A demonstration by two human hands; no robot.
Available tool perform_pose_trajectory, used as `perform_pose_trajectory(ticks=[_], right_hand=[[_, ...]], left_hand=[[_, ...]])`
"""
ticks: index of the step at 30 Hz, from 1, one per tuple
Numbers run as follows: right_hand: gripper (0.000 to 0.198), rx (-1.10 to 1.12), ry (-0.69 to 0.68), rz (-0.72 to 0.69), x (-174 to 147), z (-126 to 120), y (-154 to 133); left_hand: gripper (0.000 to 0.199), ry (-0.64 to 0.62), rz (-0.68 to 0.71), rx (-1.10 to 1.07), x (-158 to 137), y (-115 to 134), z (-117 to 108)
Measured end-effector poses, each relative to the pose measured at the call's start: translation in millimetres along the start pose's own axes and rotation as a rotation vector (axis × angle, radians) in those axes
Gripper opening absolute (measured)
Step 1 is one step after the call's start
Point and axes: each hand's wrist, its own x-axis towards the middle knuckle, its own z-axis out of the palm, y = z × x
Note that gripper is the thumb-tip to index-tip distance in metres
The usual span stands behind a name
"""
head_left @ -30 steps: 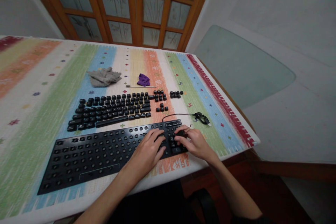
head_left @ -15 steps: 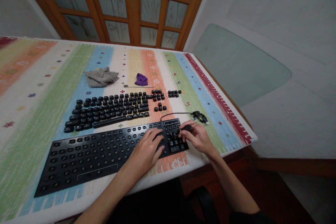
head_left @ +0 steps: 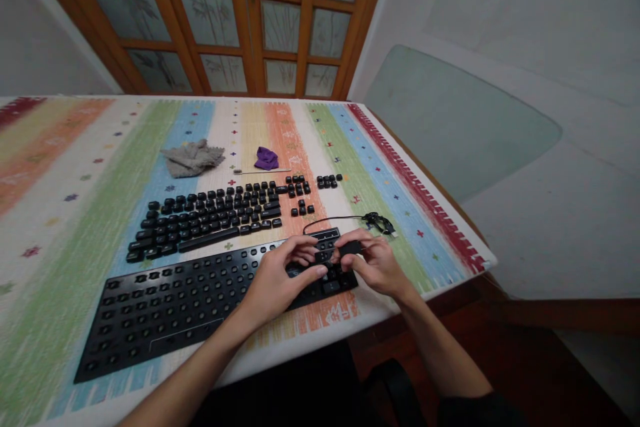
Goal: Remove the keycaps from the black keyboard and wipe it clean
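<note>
A black keyboard lies along the near edge of the table, most of its keys bare of caps. A few keycaps remain at its right end, partly covered by my hands. My right hand is closed on a small black-handled keycap puller, its thin wires pointing left over the number pad. My left hand is over the right part of the keyboard. Its thumb and fingers are spread apart around the puller's wire end, and no object shows clearly between them.
Loose black keycaps lie in rows behind the keyboard. Farther back are a grey cloth, a purple cloth and a thin brush. A coiled cable rests right of the keyboard. The table edge runs close on the right.
My right hand has lifted the puller slightly and turned it. My left hand has risen off the keyboard and opened its thumb and fingers toward the puller. The view has shifted a little.
</note>
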Motion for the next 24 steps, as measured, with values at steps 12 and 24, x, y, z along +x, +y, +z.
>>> perform_pose_trajectory(ticks=[12, 24], right_hand=[[0.026, 0.233, 0.108, 0.036, -9, 9, 14], [0.029, 0.218, 0.152, 0.043, -15, 15, 14]], left_hand=[[0.026, -0.021, -0.028, -0.056, 8, 5, 2], [0.039, -0.084, -0.154, -0.357, 12, -3, 4]])
